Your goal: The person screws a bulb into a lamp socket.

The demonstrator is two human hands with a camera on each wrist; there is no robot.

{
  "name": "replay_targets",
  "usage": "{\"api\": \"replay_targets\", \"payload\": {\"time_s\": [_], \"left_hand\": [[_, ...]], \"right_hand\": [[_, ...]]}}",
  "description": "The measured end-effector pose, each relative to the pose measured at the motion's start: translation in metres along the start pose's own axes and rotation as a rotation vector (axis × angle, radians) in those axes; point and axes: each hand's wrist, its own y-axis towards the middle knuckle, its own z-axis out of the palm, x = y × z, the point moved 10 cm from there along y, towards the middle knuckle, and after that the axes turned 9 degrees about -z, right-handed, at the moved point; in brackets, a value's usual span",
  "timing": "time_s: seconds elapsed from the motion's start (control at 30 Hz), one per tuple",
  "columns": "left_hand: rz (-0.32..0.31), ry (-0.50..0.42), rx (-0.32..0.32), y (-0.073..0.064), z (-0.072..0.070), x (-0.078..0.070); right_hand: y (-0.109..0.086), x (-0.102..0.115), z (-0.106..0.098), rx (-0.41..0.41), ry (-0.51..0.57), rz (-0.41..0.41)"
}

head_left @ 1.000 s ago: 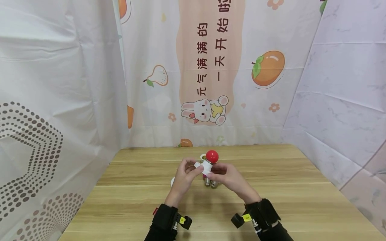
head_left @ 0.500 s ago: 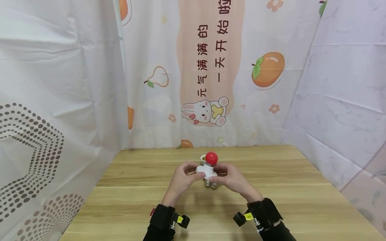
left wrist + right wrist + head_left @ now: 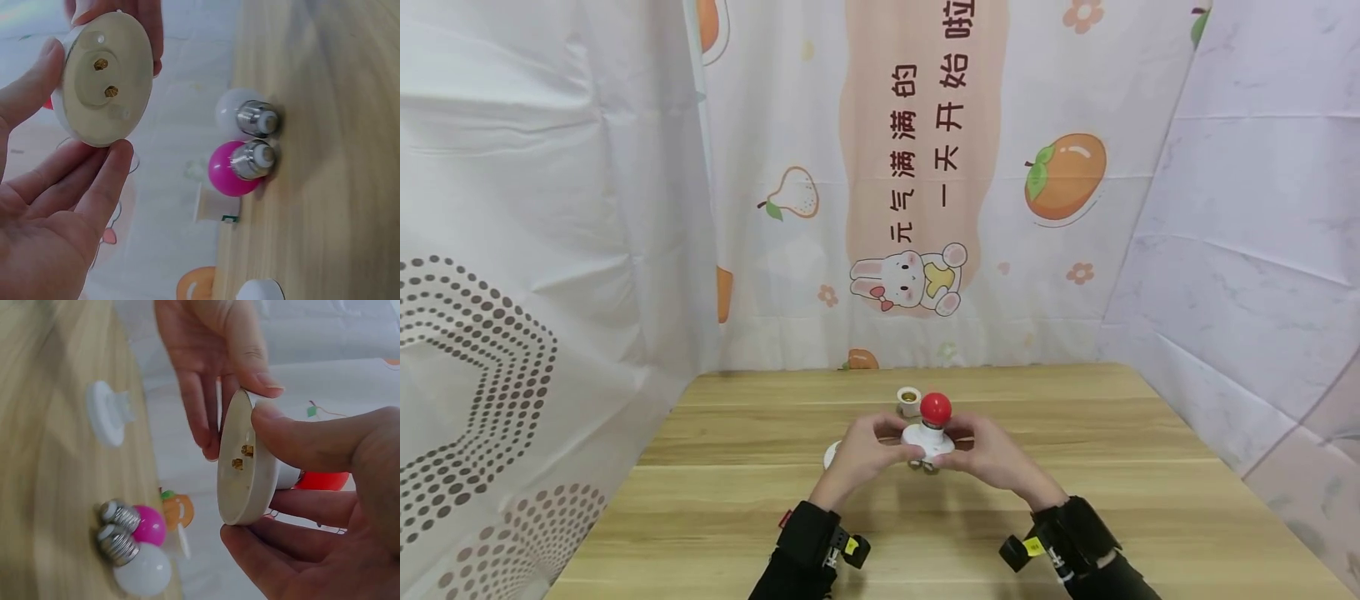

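A red light bulb (image 3: 936,409) stands upright in a white round lamp holder (image 3: 928,442), held above the table between both hands. My left hand (image 3: 871,450) holds the left side of the holder's base by its rim, thumb toward me. On the opposite side, my right hand (image 3: 988,454) grips the rim between thumb and fingers. The base's underside (image 3: 103,112) shows two brass-coloured terminals in the left wrist view. In the right wrist view, the red bulb (image 3: 325,481) is partly hidden behind the right hand's fingers.
A pink bulb (image 3: 231,175) and a white bulb (image 3: 231,115) lie side by side on the wooden table (image 3: 737,500), beyond the hands. An unfilled white lamp holder (image 3: 908,400) stands behind them. Another white lamp holder (image 3: 107,415) sits left, partly behind the left hand.
The lamp holder with the red bulb has turned from tilted to upright and come slightly lower and to the right. Both hands keep hold of it and have shifted with it.
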Motion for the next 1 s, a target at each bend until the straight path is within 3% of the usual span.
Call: {"api": "replay_targets", "payload": {"time_s": [0.33, 0.63, 0.83, 1.0], "left_hand": [[-0.019, 0.139, 0.049, -0.002, 0.018, 0.011], [0.006, 0.266, 0.111, -0.003, 0.037, 0.021], [0.026, 0.377, 0.136, -0.003, 0.049, 0.023], [0.002, 0.476, 0.138, -0.004, 0.055, 0.025]], "right_hand": [[-0.017, -0.014, 0.008, 0.035, -0.039, 0.004], [-0.029, -0.024, 0.019, 0.079, -0.054, 0.006], [-0.034, -0.027, 0.023, 0.101, -0.146, -0.023], [-0.039, -0.033, 0.025, 0.119, -0.238, -0.007]]}}
